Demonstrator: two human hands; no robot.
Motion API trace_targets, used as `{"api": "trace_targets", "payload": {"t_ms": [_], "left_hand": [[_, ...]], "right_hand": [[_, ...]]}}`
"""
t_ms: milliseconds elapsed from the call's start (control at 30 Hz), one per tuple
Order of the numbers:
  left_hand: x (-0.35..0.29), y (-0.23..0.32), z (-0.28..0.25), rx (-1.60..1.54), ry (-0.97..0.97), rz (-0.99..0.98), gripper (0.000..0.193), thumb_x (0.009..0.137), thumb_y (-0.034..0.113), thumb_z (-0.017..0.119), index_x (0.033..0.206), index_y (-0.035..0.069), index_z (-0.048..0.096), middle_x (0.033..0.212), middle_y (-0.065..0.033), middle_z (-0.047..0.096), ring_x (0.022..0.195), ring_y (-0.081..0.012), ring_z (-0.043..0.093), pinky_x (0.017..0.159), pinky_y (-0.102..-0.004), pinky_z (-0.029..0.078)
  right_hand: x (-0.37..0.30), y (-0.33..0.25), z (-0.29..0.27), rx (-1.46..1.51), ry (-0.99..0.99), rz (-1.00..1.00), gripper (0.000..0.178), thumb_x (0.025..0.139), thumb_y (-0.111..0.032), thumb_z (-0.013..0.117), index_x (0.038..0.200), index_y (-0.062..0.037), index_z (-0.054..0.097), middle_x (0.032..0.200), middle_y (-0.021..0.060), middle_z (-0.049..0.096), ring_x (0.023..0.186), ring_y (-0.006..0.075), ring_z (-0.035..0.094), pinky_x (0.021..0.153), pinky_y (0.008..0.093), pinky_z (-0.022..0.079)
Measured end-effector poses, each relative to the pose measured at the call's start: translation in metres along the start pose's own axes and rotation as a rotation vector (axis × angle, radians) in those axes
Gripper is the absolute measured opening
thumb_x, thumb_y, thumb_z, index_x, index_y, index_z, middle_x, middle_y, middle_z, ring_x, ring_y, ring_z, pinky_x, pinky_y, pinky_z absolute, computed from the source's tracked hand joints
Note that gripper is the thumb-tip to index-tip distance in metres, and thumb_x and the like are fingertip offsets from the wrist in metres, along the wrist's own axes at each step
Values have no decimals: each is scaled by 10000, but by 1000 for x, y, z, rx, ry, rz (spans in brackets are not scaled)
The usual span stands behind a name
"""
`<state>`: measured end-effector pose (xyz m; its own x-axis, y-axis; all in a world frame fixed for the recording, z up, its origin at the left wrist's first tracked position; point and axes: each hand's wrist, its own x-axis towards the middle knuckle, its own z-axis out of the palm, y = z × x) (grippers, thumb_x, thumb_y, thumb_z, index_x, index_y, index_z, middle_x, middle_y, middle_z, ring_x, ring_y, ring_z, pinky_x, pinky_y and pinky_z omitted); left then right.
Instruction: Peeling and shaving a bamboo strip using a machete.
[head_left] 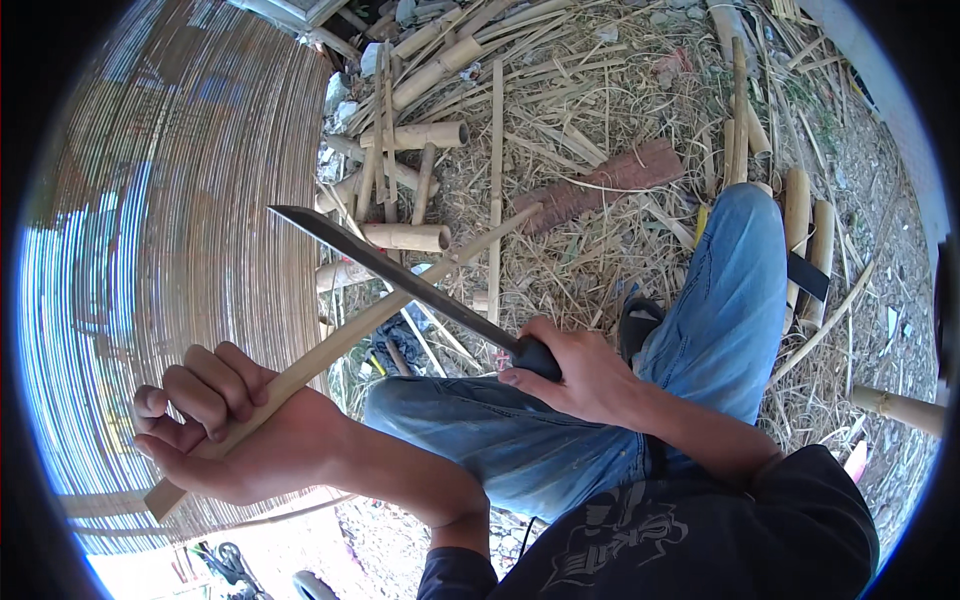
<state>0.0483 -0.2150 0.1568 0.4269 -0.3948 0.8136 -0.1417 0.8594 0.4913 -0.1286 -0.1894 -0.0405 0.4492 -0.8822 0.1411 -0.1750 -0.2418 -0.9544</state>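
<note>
A long split bamboo strip (347, 332) runs slantwise from the lower left up toward the middle. My left hand (235, 420) is palm up with its fingers curled round the strip near its lower end. In my right hand (575, 372) is the black handle of a long knife (400, 275). Its dark blade points up and left and crosses over the strip; whether the two touch I cannot tell. The strip's far end reaches a reddish-brown board (610, 185) on the ground.
A bamboo slat screen (180, 200) stands along the left. Cut bamboo tubes (405, 237) lie beside it, and more tubes (795, 230) are by my right knee. Shavings and thin strips (570, 100) cover the ground ahead. My bent legs in jeans (720, 280) are below the knife.
</note>
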Motion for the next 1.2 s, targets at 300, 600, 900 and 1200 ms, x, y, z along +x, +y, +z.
{"api": "trace_targets", "payload": {"t_ms": [300, 600, 900, 1200], "left_hand": [[-7, 3, -11, 37, 73, 35, 328, 1103, 245, 340, 820, 114, 441, 572, 44, 208, 489, -61, 137, 403, -236, 139], [-9, -1, -20, -9, 30, 44, 339, 1074, 147, 327, 736, 156, 352, 584, 44, 191, 503, -68, 126, 412, -248, 119], [-12, 1, -17, -12, 92, 16, 320, 1051, 114, 348, 734, 161, 341, 585, 45, 193, 507, -69, 122, 418, -243, 123], [-14, -1, -15, 94, 25, 50, 332, 1058, 137, 324, 728, 171, 332, 579, 40, 194, 502, -76, 143, 414, -245, 141]], "right_hand": [[16, -4, 3, -39, -167, 211, 553, 985, -522, 570, 1042, 27, 599, 571, 140, 598, 529, 334, 649, 544, 455, 504], [8, 32, 13, -67, 3, 245, 393, 988, -413, 570, 990, -24, 629, 559, 143, 574, 524, 340, 635, 544, 455, 490], [2, 62, 16, -106, 70, 186, 352, 966, -353, 617, 967, -1, 608, 631, 201, 618, 600, 405, 658, 562, 449, 511], [-2, 67, 10, -93, 80, 171, 376, 972, -377, 609, 973, -1, 618, 578, 188, 580, 554, 379, 640, 549, 435, 500]]}}
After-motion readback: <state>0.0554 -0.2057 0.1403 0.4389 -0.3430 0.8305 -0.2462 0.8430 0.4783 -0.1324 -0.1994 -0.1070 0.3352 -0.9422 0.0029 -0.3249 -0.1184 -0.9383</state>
